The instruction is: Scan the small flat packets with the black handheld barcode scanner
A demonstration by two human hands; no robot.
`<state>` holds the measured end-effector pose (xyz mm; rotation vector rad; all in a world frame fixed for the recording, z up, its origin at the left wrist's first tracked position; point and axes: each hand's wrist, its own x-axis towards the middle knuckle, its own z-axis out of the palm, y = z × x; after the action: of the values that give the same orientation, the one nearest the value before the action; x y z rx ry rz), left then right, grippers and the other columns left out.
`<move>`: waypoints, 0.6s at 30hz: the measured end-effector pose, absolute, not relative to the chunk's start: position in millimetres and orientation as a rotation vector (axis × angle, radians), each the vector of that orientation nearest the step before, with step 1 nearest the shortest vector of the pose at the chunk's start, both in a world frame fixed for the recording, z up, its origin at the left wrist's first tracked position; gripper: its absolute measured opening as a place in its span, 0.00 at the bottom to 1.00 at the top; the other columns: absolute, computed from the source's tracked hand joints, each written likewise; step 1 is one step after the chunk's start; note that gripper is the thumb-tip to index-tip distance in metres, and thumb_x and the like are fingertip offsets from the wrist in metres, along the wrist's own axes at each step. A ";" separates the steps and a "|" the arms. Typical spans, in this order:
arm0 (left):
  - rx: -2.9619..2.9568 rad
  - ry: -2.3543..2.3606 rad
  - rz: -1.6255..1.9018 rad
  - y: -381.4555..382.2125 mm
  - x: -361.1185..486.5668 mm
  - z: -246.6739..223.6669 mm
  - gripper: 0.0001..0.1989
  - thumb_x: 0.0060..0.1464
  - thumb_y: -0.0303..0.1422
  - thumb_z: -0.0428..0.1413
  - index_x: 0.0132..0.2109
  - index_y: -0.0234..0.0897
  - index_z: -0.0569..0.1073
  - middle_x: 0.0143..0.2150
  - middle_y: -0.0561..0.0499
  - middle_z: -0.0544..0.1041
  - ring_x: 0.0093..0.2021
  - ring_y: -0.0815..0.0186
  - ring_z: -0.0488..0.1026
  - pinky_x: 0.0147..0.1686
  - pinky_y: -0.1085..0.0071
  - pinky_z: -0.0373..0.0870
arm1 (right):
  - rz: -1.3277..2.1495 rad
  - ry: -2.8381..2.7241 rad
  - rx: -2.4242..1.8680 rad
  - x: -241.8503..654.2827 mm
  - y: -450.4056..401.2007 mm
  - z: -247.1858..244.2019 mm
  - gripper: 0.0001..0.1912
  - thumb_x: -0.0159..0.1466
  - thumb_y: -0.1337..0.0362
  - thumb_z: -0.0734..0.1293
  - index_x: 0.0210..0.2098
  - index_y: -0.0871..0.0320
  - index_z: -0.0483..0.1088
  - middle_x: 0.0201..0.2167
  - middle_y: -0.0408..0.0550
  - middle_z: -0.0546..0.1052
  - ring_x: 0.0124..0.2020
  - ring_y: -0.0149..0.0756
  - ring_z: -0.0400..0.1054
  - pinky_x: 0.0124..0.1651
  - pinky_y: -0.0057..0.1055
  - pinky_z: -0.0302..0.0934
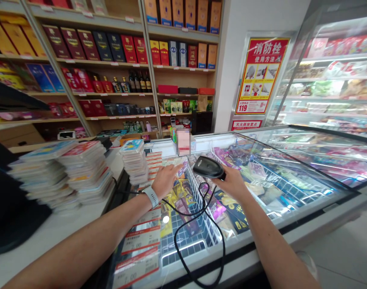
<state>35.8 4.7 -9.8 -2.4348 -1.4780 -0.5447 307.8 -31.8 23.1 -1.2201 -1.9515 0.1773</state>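
Observation:
My right hand [231, 182] grips a black handheld barcode scanner [209, 166] above the freezer's glass top, its head pointing left. A black cable [179, 237] loops from it across the glass. My left hand [165, 179], with a pale watch on the wrist, is left of the scanner. Its fingers reach to a small purple-and-white packet [181, 169] and seem to pinch it; the fingertips are partly hidden. Under the glass, a white wire basket [209, 226] holds yellow and purple packs. A blurred pinkish box [183, 142] stands just beyond my hands.
Stacks of flat plastic-cased cards [84, 170] stand on the white counter [71, 245] at left. Price labels [138, 265] line the freezer's left side. Shelves of boxes and bottles [109, 60] rise behind; a lit display fridge [336, 88] is at right. A dark stand [11, 208] is at far left.

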 end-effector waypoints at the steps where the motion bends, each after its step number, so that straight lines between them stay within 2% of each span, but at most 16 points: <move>1: -2.433 -1.452 -0.528 4.5 35.2 -9.2 0.26 0.57 0.21 0.46 0.61 0.44 0.65 0.41 0.47 0.74 0.44 0.58 0.71 0.46 0.61 0.62 | 0.175 -1.950 -1.220 307.9 -31.9 23.0 0.16 0.54 0.63 0.67 0.43 0.55 0.75 0.33 0.45 0.80 0.34 0.39 0.73 0.39 0.31 0.64; 6: -2.431 -1.375 -0.488 3.5 32.8 -6.4 0.26 0.58 0.21 0.44 0.61 0.44 0.66 0.39 0.48 0.75 0.41 0.59 0.71 0.49 0.59 0.59 | 0.173 -1.950 -1.221 308.7 -31.3 21.7 0.16 0.55 0.62 0.67 0.43 0.55 0.75 0.31 0.45 0.79 0.33 0.39 0.73 0.38 0.31 0.63; 12: -2.433 -1.381 -0.542 3.6 31.4 -6.4 0.22 0.60 0.25 0.47 0.59 0.44 0.67 0.40 0.48 0.77 0.44 0.59 0.72 0.55 0.55 0.57 | 0.179 -1.942 -1.225 310.2 -29.8 20.5 0.16 0.54 0.62 0.68 0.43 0.55 0.75 0.32 0.45 0.79 0.33 0.40 0.73 0.39 0.32 0.63; 15: -2.420 -1.398 -0.551 3.3 31.6 -6.6 0.19 0.62 0.28 0.47 0.57 0.44 0.69 0.44 0.46 0.77 0.46 0.58 0.73 0.56 0.54 0.57 | 0.182 -1.939 -1.225 310.2 -30.4 21.3 0.16 0.54 0.63 0.68 0.43 0.55 0.75 0.33 0.45 0.80 0.33 0.40 0.73 0.39 0.32 0.63; 18: -2.395 -1.399 -0.545 2.0 32.0 -5.3 0.17 0.63 0.30 0.46 0.55 0.43 0.71 0.53 0.43 0.73 0.51 0.56 0.71 0.56 0.53 0.58 | 0.186 -1.933 -1.221 309.6 -31.5 22.3 0.17 0.54 0.63 0.68 0.43 0.55 0.75 0.33 0.45 0.80 0.33 0.40 0.73 0.39 0.32 0.63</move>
<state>32.0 2.0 -5.3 -2.3947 -1.3994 -0.5453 309.6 -31.5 22.3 -1.2213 -1.9328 0.1860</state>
